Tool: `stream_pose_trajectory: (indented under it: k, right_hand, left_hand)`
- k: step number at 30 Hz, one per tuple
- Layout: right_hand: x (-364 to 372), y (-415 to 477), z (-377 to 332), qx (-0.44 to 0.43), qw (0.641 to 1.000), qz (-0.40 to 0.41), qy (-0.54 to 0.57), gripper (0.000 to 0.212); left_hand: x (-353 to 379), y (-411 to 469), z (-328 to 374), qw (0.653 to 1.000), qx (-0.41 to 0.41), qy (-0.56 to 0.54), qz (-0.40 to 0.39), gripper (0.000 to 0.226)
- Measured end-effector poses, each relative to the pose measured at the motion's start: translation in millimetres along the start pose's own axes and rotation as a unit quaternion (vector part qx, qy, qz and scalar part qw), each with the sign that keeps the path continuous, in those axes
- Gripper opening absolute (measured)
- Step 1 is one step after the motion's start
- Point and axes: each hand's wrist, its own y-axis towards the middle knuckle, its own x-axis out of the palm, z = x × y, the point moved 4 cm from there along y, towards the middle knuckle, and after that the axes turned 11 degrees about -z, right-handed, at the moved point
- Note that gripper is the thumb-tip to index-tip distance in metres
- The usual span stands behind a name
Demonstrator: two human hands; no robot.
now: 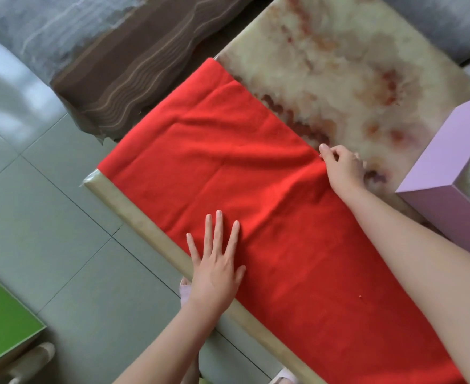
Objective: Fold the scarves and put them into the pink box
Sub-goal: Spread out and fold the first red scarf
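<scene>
A red scarf [250,173] lies spread flat in a long strip along the near edge of the marbled table [339,65]. My left hand [217,261] rests flat on it near the table's edge, fingers spread. At the scarf's far long edge, my right hand [341,167] has its fingers curled and pinches the cloth. The pink box [447,162] stands on the table at the right, partly cut off by the frame; its open top shows a pale lining.
A brown striped cloth [134,67] covers something beyond the table's left end. Grey sofa cushions [436,20] sit at the top. Grey floor tiles [48,189] lie to the left, with a green surface [1,322] at the bottom left.
</scene>
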Motion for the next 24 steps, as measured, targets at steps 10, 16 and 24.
stream_pose_trajectory:
  k: [10, 16, 24]
  right_hand:
    - [-20.9, -26.1, 49.4, -0.006, 0.991, -0.132, 0.021, 0.029]
    - [-34.1, -25.6, 63.8, -0.004, 0.999, -0.046, 0.008, 0.021]
    - [-26.5, -25.6, 71.4, 0.033, 0.999, 0.006, -0.005, 0.028]
  left_hand:
    - [30.9, -35.2, 39.7, 0.996, 0.078, 0.045, -0.005, 0.104]
    - [40.1, -37.5, 51.4, 0.995, 0.083, 0.049, -0.005, 0.089]
    - [47.5, -39.1, 62.7, 0.994, 0.088, 0.069, 0.000, 0.088]
